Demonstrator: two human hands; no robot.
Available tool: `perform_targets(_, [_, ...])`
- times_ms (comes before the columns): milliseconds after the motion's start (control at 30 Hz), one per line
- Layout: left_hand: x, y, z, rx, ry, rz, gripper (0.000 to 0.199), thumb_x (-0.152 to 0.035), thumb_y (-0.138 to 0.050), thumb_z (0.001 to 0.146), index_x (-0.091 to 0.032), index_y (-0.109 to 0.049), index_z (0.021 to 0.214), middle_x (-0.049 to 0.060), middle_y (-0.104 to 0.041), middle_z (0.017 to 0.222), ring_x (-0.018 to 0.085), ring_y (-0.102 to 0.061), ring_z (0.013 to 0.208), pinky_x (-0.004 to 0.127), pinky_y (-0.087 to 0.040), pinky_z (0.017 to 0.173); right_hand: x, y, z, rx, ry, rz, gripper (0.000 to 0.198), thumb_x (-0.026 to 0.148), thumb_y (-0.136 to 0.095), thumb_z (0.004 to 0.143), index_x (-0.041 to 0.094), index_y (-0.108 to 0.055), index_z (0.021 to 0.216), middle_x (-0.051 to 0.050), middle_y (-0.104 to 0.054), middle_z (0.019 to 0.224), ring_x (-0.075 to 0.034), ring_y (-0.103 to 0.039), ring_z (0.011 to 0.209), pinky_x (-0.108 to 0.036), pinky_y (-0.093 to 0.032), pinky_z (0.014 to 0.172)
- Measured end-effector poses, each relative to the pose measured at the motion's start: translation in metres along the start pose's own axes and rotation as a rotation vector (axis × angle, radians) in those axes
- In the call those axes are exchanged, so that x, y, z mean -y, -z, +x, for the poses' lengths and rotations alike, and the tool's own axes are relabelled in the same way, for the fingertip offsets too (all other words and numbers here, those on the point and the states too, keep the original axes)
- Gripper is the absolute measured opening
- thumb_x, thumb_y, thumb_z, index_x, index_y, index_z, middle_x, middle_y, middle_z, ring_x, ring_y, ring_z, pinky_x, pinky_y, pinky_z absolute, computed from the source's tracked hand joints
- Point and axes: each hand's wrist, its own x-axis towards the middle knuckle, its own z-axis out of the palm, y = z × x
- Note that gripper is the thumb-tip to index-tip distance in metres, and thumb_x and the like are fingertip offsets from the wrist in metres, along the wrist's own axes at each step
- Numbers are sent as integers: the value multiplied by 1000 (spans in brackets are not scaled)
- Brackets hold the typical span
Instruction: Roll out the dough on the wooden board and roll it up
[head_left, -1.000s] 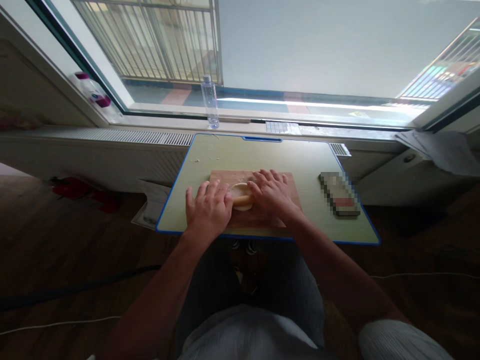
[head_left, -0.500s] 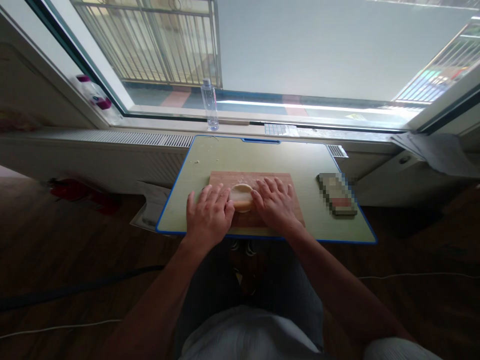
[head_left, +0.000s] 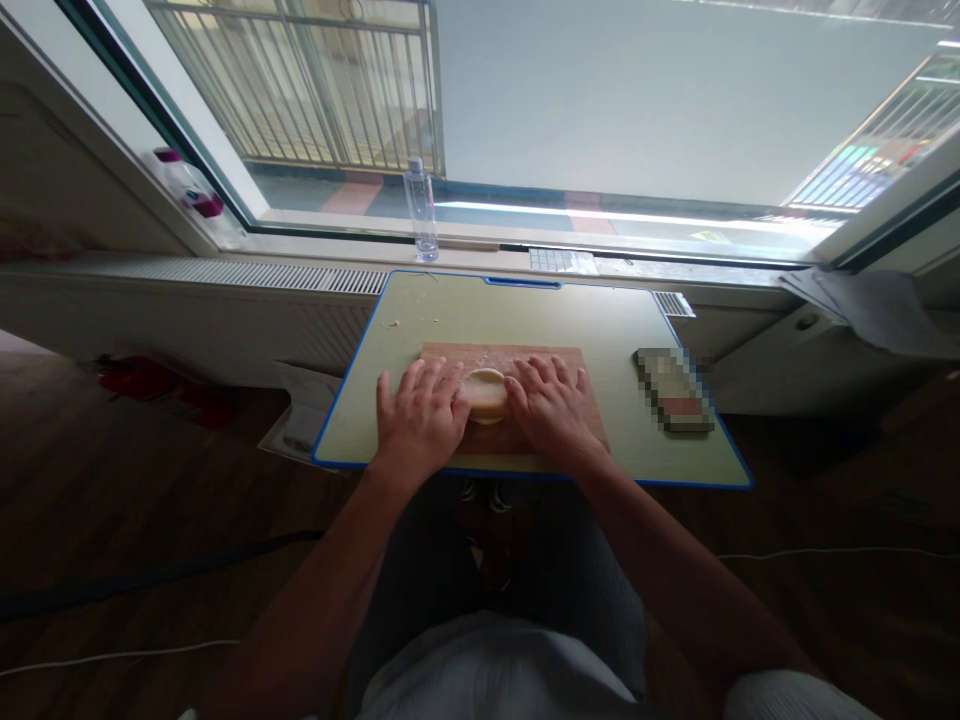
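Observation:
A round, flat piece of pale dough (head_left: 486,376) lies on a wooden cutting board (head_left: 517,438). Across the dough runs a light wooden rolling pin (head_left: 487,402), its ends hidden beneath my hands. My left hand (head_left: 421,412) rests palm down over the pin's left end, fingers stretched forward and slightly apart. Over the right end lies my right hand (head_left: 551,402), also flat with its fingers extended. Both thumbs point inward beside the dough's edges. White flour is dusted on the board beyond the dough.
The board sits on a pale green folding table (head_left: 517,312) with blue edging. A blurred-out phone-like object (head_left: 675,390) lies at its right. Small dough crumbs (head_left: 394,323) are at the far left. A clear bottle (head_left: 421,215) stands on the windowsill behind.
The rolling pin has moved slightly away from me over the dough, under my flat hands. My left hand and the dough sit a little further right.

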Motion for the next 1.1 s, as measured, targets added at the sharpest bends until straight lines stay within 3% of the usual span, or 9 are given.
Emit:
perform_targets(400, [9,-8,40,41,-3,17,53,-45,-37,109,-34,-66,152,9,-61,163,34,-50,152,70,-22,131,-3,6,27,72,-8,-5,64,57,-27,116,27,-50,167,-7,-44,175,-39,-28,165,-66,-22,132])
perform_targets(567, [14,-8,65,161,46,-12,56,-52,-36,108,-37,-62,155,7,-55,168,33,-45,156,70,-23,131,-5,6,40,84,-33,35,65,61,-26,115,30,-53,165,-6,-47,174,-39,-31,164,-64,-25,130])
perform_targets(800, [17,-11,93,232,67,-36,60,-53,-35,107,-33,-59,158,7,-50,172,33,-43,158,68,-25,131,-7,8,52,70,-42,87,63,58,-27,114,28,-57,161,-7,-51,171,-37,-37,159,-60,-31,126])
perform_targets(1100, [22,-21,114,228,50,-26,57,-51,-38,105,-31,-67,149,9,-59,164,36,-54,147,65,-36,125,-10,6,73,46,-50,116,61,57,-29,114,26,-58,157,-10,-58,164,-33,-46,151,-58,-35,124])
